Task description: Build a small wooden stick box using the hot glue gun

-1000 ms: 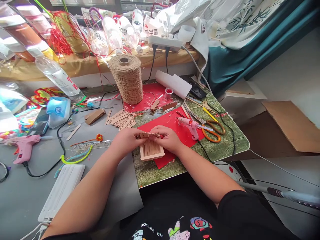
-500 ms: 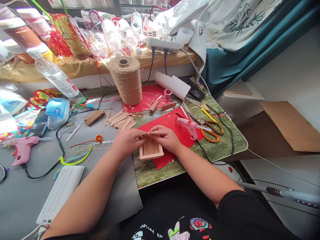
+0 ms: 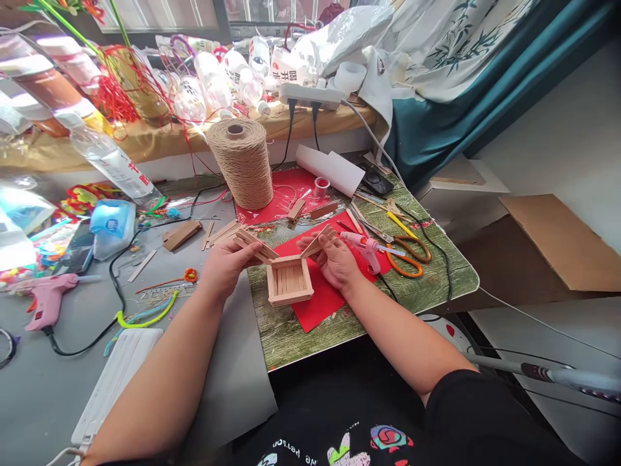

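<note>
A small open box of wooden craft sticks (image 3: 289, 281) sits on red paper (image 3: 334, 272) over a green board (image 3: 427, 272). My left hand (image 3: 224, 264) is closed on a flat panel of glued sticks (image 3: 256, 244) held at the box's left edge. My right hand (image 3: 334, 262) pinches a second stick panel (image 3: 320, 241) above the box's right edge. Both panels tilt outward like flaps.
A pink glue gun (image 3: 367, 248) and orange scissors (image 3: 412, 249) lie right of my hands. A twine spool (image 3: 242, 162) stands behind, with loose sticks (image 3: 223, 232) near it. Another glue gun (image 3: 46, 299), cables, bottles and clutter fill the left. A power strip (image 3: 310, 96) lies at the back.
My hands have parted: one joined piece held above the box is now two panels, one in each hand, spread to the box's left and right sides.
</note>
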### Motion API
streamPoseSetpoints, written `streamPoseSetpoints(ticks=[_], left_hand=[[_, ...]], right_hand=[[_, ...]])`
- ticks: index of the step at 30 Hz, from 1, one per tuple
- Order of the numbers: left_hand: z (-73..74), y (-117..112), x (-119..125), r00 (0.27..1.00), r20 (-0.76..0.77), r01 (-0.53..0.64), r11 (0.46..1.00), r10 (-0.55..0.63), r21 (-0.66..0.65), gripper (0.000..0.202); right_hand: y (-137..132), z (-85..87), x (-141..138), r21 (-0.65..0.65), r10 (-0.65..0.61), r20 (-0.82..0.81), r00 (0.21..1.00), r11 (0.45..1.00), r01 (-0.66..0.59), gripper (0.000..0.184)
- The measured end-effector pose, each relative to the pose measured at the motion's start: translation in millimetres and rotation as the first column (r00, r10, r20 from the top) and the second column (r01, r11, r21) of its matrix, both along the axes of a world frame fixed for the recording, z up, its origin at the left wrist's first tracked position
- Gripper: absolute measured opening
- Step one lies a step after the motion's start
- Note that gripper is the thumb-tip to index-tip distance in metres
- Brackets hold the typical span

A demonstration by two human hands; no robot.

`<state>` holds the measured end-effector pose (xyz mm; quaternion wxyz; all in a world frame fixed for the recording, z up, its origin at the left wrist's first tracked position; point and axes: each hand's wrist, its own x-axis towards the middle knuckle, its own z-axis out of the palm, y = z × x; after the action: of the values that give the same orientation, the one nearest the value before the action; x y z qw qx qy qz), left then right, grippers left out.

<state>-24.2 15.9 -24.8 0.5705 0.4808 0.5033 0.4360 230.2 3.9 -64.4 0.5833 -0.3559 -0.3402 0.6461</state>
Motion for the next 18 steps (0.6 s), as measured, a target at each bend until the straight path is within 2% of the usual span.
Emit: streamPoseSetpoints(ticks=[4, 7, 9, 12, 15, 18], left_hand=[[-2.1, 4, -4, 0.998, -0.038, -0.056, 0.998, 0.055, -0.006, 0.047], [0.0, 4, -9, 0.973, -0.23, -0.006, 0.998, 0.019, 0.057, 0.045], [1.6, 4, -13, 0.879, -0.475, 0.039, 0.991, 0.028, 0.13, 0.037], [0.9, 6, -18, 0.653, -0.754, 0.132, 0.968, 0.077, 0.213, 0.034], [-2.3, 8, -19, 0.516, -0.85, 0.23, 0.94, 0.101, 0.252, 0.038], [-4.1, 9, -20, 0.471, -0.858, 0.217, 0.915, 0.206, 0.339, 0.029]], right_hand=[[5, -3.9, 5, 0.011, -0.134, 0.11, 0.985, 0.991, 0.134, 0.047], [7, -7.7, 5, 0.016, -0.154, 0.208, 0.966, 0.988, 0.154, 0.047], [8, -10.4, 4, 0.014, -0.112, 0.264, 0.958, 0.994, 0.113, 0.043], [8, -13.8, 1, 0.048, -0.084, 0.342, 0.936, 0.996, 0.072, 0.037], [7, -17.9, -2, 0.084, -0.102, 0.38, 0.919, 0.994, 0.075, 0.033], [6, -22.5, -4, 0.186, -0.135, 0.434, 0.891, 0.981, 0.059, 0.039]])
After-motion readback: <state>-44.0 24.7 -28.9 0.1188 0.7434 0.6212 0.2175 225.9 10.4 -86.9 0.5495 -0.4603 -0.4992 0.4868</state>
